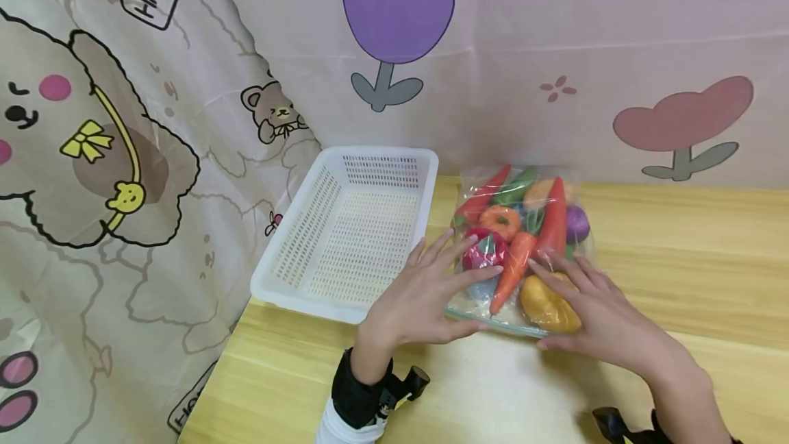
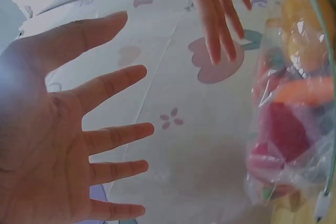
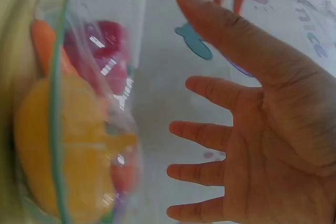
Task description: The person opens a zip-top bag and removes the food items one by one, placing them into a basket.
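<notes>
Hovers near a bag [image 1: 511, 328] of toy vegetables [image 1: 514, 267], with left hand [image 1: 420, 294] at its eight o'clock and right hand [image 1: 607, 317] at its four, both spread. Has it on the desk [image 1: 696, 252], three o'clock from a white basket [image 1: 364, 238].

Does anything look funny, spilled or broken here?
Nothing stands out. The colourful fruit and vegetable shapes are inside the clear bag, with none spilled that I can see. The white basket beside it sits upright, with no damage showing.
</notes>
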Action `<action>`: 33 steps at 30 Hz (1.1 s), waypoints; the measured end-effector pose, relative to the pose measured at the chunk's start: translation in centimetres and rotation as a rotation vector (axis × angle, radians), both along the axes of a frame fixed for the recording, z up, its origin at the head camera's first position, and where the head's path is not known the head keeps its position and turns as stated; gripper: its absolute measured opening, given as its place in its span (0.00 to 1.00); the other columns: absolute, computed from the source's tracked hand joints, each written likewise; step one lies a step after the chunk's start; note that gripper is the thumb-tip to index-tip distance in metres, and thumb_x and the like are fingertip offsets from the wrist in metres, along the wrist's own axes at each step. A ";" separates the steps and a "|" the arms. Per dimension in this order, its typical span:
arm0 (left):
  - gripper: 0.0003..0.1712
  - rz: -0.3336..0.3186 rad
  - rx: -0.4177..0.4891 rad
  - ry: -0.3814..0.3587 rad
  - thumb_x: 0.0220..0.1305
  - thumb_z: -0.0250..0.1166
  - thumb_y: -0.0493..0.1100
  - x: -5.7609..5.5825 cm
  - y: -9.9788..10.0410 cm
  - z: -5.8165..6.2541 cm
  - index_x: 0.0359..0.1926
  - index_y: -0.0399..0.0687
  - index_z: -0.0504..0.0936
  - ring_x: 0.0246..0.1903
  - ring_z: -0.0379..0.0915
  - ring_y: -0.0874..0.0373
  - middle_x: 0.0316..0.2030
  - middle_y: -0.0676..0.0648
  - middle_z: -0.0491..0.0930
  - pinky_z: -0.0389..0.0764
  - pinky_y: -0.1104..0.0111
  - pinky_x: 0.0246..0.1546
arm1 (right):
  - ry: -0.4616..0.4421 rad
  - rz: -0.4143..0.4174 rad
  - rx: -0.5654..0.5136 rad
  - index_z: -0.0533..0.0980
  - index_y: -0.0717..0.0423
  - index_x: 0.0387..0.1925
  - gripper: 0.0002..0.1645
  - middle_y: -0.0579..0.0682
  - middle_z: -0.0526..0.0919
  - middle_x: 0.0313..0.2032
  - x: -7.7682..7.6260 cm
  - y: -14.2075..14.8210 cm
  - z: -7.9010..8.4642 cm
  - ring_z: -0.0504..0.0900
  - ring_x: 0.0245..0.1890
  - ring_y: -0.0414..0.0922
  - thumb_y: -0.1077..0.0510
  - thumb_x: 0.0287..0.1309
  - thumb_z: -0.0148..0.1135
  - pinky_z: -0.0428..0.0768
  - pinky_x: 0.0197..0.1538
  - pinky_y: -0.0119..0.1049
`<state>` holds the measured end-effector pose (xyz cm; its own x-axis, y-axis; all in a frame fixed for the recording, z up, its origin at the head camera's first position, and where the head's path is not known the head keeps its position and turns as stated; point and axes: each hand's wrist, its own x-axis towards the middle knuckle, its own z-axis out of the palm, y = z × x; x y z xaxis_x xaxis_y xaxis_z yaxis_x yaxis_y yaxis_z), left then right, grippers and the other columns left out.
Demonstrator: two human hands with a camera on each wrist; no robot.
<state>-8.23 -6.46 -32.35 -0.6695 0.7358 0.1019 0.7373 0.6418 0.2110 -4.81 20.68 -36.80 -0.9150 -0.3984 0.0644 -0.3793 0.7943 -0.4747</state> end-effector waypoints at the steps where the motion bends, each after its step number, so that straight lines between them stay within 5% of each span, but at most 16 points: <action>1: 0.37 -0.009 -0.008 -0.003 0.55 0.59 0.68 0.1 0.3 -0.1 0.65 0.72 0.64 0.73 0.37 0.44 0.72 0.48 0.51 0.55 0.43 0.65 | -0.010 0.003 0.011 0.52 0.40 0.71 0.63 0.56 0.50 0.71 -0.1 -0.2 -0.1 0.46 0.67 0.72 0.37 0.34 0.73 0.50 0.54 0.76; 14: 0.45 -0.093 -0.176 -0.012 0.55 0.53 0.73 0.4 3.0 -1.4 0.71 0.70 0.50 0.72 0.39 0.40 0.73 0.47 0.46 0.55 0.46 0.66 | -0.135 -0.035 0.154 0.65 0.50 0.65 0.61 0.61 0.48 0.71 -1.0 -2.1 -1.9 0.40 0.69 0.69 0.40 0.23 0.77 0.44 0.59 0.75; 25: 0.46 -0.084 -0.269 -0.036 0.53 0.53 0.74 -0.1 5.0 -3.3 0.71 0.71 0.51 0.73 0.36 0.42 0.74 0.49 0.41 0.51 0.45 0.67 | -0.017 -0.038 0.229 0.65 0.54 0.65 0.60 0.64 0.52 0.68 -0.9 -2.7 -2.7 0.44 0.66 0.72 0.42 0.24 0.79 0.51 0.55 0.77; 33: 0.52 0.022 -0.325 0.032 0.47 0.61 0.74 -1.3 5.8 -5.0 0.71 0.72 0.50 0.73 0.32 0.42 0.74 0.47 0.40 0.49 0.42 0.67 | 0.077 -0.035 0.294 0.71 0.56 0.57 0.49 0.64 0.57 0.64 -1.1 -2.9 -2.7 0.49 0.63 0.72 0.53 0.26 0.81 0.60 0.51 0.75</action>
